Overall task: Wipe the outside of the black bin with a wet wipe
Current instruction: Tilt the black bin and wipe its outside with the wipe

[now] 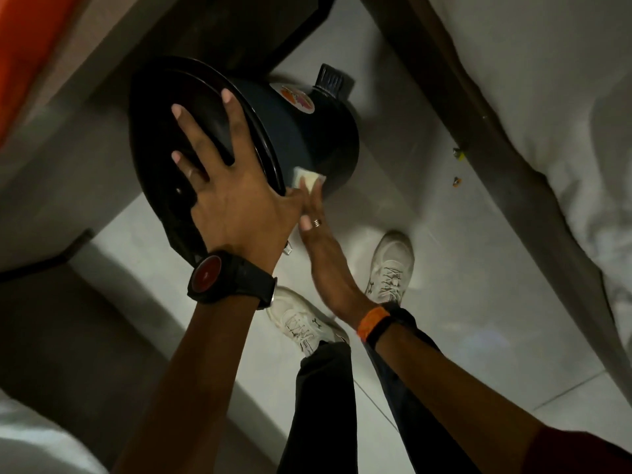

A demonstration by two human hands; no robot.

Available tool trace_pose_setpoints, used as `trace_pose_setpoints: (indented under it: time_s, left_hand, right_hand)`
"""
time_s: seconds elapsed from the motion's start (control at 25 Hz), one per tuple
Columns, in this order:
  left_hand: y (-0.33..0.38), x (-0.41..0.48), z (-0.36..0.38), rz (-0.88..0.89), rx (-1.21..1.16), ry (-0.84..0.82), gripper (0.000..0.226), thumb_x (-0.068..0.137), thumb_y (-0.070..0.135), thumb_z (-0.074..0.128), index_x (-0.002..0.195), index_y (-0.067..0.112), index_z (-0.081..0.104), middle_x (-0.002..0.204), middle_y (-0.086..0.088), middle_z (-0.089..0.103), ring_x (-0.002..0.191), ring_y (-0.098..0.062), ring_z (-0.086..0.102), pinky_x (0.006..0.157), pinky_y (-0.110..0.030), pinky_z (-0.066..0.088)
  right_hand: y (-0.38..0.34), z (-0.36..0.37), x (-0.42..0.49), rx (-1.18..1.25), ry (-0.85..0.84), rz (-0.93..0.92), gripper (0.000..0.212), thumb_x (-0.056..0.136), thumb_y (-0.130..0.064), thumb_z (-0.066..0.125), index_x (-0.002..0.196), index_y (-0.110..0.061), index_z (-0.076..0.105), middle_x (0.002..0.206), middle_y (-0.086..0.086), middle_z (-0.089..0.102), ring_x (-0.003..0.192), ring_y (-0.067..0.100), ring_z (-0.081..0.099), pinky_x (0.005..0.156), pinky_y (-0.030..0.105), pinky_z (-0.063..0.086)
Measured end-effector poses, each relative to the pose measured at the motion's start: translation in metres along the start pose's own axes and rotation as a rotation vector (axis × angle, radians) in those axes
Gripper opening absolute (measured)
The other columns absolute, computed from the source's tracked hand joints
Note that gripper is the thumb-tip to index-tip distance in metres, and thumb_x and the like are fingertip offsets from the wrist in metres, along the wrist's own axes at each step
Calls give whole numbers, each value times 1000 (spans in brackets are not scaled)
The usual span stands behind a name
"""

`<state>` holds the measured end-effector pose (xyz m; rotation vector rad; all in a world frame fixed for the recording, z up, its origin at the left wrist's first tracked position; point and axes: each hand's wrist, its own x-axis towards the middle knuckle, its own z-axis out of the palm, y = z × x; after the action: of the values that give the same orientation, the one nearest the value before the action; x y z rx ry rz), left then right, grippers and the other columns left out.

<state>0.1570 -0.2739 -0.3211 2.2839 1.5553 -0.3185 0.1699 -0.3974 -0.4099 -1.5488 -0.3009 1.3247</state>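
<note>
The black bin (307,131) stands on the pale floor, tilted toward me, with a colourful sticker on its side and a foot pedal at the far bottom. My left hand (225,186) lies flat with fingers spread on the bin's closed black lid (164,107), a dark watch on its wrist. My right hand (316,227) reaches under the lid's rim and presses a small folded white wet wipe (307,177) against the near side of the bin's body. Part of the wipe is hidden behind my fingers.
A dark wooden bed frame (478,131) with white bedding (564,114) runs along the right. Dark furniture (239,25) stands just behind the bin. My two white shoes (390,268) are on the tiled floor below the bin. Small bits of litter (457,181) lie near the bed frame.
</note>
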Motion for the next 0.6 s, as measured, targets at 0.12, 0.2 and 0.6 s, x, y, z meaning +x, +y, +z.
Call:
trace_pose_setpoints:
  time_s: [0.12,0.2,0.6]
  left_hand:
    - [5,-6,5,35,48,17,113,69,64,68,155,31,2,163,-20,-5,143,-55,16,90,-69,46]
    - [10,-18,11,74,89,25,113,69,48,75,154,32,3,164,-20,-4,144,-53,16,86,-68,49]
    - [-29,-51,26,533,224,-49,125,61,-14,67,153,43,3,165,-13,-7,151,-39,-7,110,-74,18]
  right_hand:
    - [7,-17,25,-16,85,3,61,105,-56,24,158,-53,-5,171,-21,-1,160,10,8,123,32,14]
    - [13,-42,67,145,226,184,62,109,-50,18,164,-30,-2,174,-6,6,160,17,14,120,30,17]
    - [18,-108,55,-207,457,524,32,97,-12,65,126,2,64,119,20,71,108,43,73,98,53,59]
